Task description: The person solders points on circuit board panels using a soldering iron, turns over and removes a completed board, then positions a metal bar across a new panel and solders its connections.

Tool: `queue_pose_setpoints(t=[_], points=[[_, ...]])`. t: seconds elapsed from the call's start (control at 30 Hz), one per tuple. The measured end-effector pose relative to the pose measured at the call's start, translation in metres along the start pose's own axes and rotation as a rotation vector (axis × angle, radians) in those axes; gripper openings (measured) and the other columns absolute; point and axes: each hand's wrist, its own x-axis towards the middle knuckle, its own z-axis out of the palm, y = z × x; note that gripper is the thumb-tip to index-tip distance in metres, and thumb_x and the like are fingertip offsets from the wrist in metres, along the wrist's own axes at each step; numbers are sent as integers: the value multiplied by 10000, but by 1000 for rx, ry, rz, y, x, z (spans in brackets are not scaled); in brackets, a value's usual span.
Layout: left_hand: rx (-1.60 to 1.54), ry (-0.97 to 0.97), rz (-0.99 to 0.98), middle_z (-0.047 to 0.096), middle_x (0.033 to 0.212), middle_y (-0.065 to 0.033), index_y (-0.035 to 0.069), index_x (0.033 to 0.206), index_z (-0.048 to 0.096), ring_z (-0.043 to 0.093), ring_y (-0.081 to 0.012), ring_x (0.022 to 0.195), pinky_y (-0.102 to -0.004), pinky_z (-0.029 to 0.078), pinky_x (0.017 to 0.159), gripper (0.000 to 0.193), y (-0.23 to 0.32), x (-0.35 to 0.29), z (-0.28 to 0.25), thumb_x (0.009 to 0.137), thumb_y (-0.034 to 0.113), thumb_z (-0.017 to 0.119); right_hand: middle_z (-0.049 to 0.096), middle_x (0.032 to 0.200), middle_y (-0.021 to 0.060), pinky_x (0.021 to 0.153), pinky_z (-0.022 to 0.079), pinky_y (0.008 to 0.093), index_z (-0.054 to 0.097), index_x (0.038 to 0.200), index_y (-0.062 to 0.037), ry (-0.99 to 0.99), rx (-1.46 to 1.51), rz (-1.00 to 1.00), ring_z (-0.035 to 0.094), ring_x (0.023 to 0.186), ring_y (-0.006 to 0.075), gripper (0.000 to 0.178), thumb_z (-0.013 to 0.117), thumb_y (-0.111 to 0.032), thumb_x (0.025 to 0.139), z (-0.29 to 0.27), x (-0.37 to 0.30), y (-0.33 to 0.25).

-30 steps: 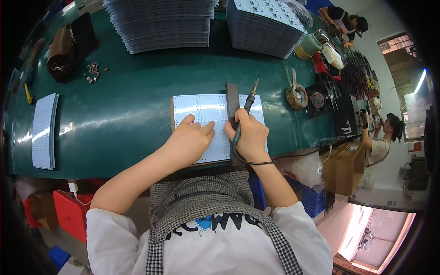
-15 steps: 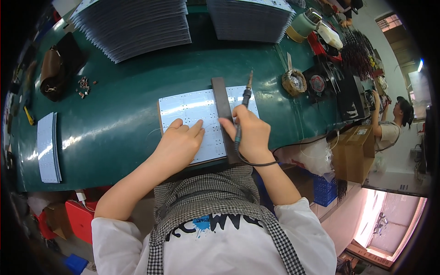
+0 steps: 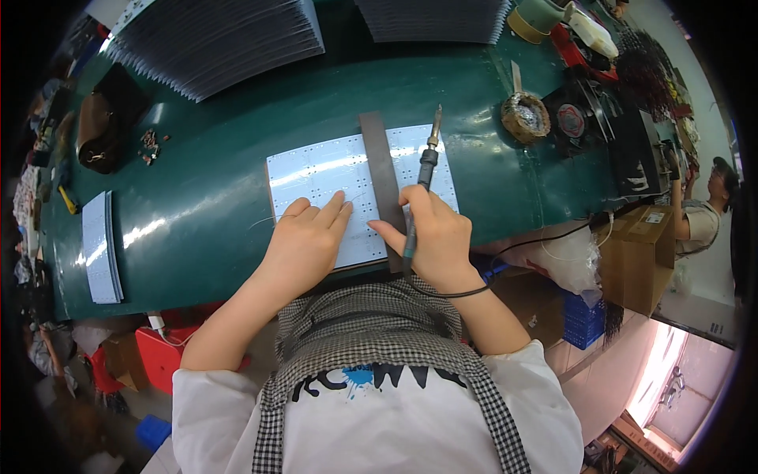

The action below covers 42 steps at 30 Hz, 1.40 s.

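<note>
"What are the hands doing?"

"The right hand [image 3: 440, 238] grips a soldering iron [image 3: 427, 166] by its dark handle, thumb stretched left over a dark bar [image 3: 383, 174]; I cannot tell whether the thumb touches it. The left hand [image 3: 302, 241], fingers bent, holds a thin wire [image 3: 263, 222], which shows on its left and faintly past its fingertips."

"Where is the iron, and which way does it point?"

"Over the right part of a white dotted panel [image 3: 316, 170], just right of the bar. Its long axis runs near to far, and its metal tip points far, leaning slightly right, past the panel's far edge."

"And the bar and panel?"

"The panel lies on a green desk [image 3: 197, 197], long axis left to right. The bar crosses it near to far, its far end angled slightly left."

"What surrounds them?"

"Tall stacks of panels [image 3: 225, 51] at the far side, a brown bag [image 3: 98, 130] far left, and a round pot [image 3: 524, 118] to the right."
</note>
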Motion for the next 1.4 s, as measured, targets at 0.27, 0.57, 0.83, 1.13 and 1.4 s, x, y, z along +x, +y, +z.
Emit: queue_pose_setpoints(t=[0.27, 0.57, 0.83, 1.13, 1.4], points=[[-90, 49, -32, 632, 1174, -143, -21, 1073, 649, 607, -244, 706, -342, 472, 779, 407, 1, -1, 3, 672, 8, 592, 573, 632, 50, 462, 433, 343, 505, 866, -95, -29, -107, 47, 587, 531, 220, 299, 746, -211, 734, 22, 5, -2], [-20, 33, -12, 641, 1153, -163, -23, 1079, 656, 623, -179, 725, -303, 448, 797, 397, 0, -3, 4, 694, 58, 607, 566, 605, 50, 459, 430, 336, 505, 856, -93, -10, -112, 29, 589, 525, 214, 298, 748, -211, 731, 24, 7, -4], [-11, 44, 1, 635, 1163, -158, -25, 1074, 652, 632, -184, 737, -308, 450, 794, 389, 0, -2, 5, 698, 65, 611, 559, 597, 46, 457, 426, 322, 514, 867, -88, -9, -114, 11, 582, 518, 214, 297, 752, -221, 751, 18, 6, -3], [-79, 66, -28, 647, 1128, -116, 10, 981, 659, 600, -167, 634, -305, 456, 619, 294, 39, -6, -43, 700, 82, 608, 686, 880, 122, 655, 534, 300, 531, 961, -51, 164, 680, -35, 678, 762, 243, 324, 748, 25, 733, -29, -21, -10], [-260, -100, 98, 656, 1040, -100, 16, 927, 653, 603, -151, 623, -269, 450, 576, 244, 71, -12, -48, 709, 121, 621, 679, 875, 178, 710, 518, 318, 467, 993, -47, -6, 728, -227, 651, 802, 236, 406, 749, 71, 725, -44, -39, -13]])
